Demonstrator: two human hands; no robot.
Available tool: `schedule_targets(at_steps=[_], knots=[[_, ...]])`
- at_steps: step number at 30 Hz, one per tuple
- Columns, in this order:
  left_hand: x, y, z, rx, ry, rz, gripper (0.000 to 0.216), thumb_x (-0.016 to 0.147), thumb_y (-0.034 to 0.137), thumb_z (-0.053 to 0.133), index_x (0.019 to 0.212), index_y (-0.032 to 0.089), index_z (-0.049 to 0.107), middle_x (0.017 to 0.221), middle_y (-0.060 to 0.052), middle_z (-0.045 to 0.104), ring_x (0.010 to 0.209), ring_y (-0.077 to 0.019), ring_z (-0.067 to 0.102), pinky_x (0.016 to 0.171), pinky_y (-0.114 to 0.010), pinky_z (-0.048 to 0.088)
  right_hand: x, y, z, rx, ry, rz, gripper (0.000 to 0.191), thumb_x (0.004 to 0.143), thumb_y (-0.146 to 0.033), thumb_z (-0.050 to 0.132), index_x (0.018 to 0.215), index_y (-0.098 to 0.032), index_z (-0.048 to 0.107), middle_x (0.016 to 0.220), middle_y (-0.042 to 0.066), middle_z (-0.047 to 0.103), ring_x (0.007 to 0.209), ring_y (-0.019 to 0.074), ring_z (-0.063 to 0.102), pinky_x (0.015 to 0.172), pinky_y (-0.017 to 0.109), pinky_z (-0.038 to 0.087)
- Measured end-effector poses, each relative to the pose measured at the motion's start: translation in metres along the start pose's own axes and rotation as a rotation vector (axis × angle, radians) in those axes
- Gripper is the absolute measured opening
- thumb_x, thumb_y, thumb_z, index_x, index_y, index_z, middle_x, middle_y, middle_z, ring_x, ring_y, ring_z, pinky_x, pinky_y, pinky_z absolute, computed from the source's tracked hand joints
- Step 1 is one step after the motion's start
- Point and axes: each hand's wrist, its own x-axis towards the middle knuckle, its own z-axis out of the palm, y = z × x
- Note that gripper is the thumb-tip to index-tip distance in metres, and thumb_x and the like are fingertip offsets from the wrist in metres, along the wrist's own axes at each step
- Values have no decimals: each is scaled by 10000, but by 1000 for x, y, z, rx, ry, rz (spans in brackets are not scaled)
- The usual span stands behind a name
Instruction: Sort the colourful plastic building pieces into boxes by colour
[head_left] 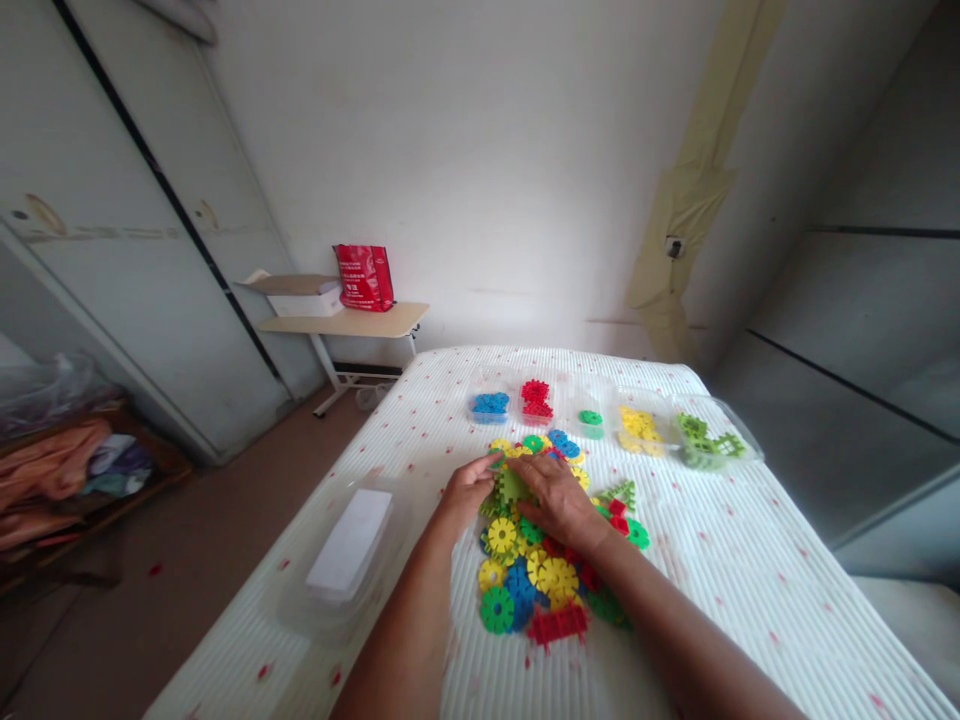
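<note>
A pile of interlocking plastic building pieces lies on the bed, with notched discs in yellow (pixel 502 535), blue (pixel 519 590) and green (pixel 497 609), plus red pieces (pixel 559 624). At the far half of the pile, a light green notched piece (pixel 512 486) sits between my two hands. My left hand (pixel 469 488) grips its left side, fingers bent and partly hidden. Over its right side curls my right hand (pixel 559 495), thumb and fingers around the piece, fingertips partly hidden.
Behind the pile stand clear boxes with blue pieces (pixel 491 404), red pieces (pixel 536 402), a green disc (pixel 591 418), yellow pieces (pixel 640 428) and light green pieces (pixel 709 437). Left lies a clear container (pixel 291 600) with a white slab (pixel 350 545). A side table (pixel 397 319) bears a red bag (pixel 364 278).
</note>
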Motion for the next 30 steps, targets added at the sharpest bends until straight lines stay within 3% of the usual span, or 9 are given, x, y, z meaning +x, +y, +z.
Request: schedule_targets(at_steps=[5,10,17,22,24,27,30], knots=[[3,-5,-4,89,40,34,567,664,224,598,1218,113,555,767,-39,674,719,-157,619,699,-252,445,5,-1,1,-20,-75,27,639,738,-229,605,1341,-181,398,1291,131,497,1139,265,459,939,411,347],[2,-2,-2,91,30,32,578,666,246,606,1223,105,544,788,-48,682,702,-159,620,695,-263,449,5,-3,-1,-84,-99,14,654,732,-285,616,1339,-173,399,1234,142,536,1103,286,465,915,429,324],[5,-3,-3,95,99,91,582,653,301,626,1195,103,551,945,-105,695,899,-228,635,842,-333,447,-1,1,-26,-134,64,16,609,749,-344,581,1312,-164,434,1054,124,624,960,262,531,893,415,326],[5,-3,-3,89,193,145,497,626,338,637,1069,113,613,995,-119,686,984,-250,615,904,-354,428,-28,63,-78,-212,279,336,555,773,-381,546,1275,-160,463,1002,107,655,926,250,565,853,400,382],[5,-2,-1,82,232,144,470,628,351,633,1034,114,623,974,-115,690,974,-245,619,899,-348,432,-42,100,-105,-304,314,609,558,759,-421,550,1255,-174,484,998,104,660,913,249,583,809,370,417],[5,-3,0,88,259,138,438,642,367,630,1001,116,635,931,-108,698,946,-236,626,892,-340,435,-58,152,-138,-393,197,997,594,735,-510,541,1218,-165,526,996,135,662,886,265,615,712,336,457],[7,-7,-1,99,261,140,419,647,374,632,981,121,646,904,-102,703,917,-234,632,884,-346,438,-60,186,-153,-402,53,1143,598,713,-546,540,1187,-183,559,1011,141,665,881,277,633,672,334,474]])
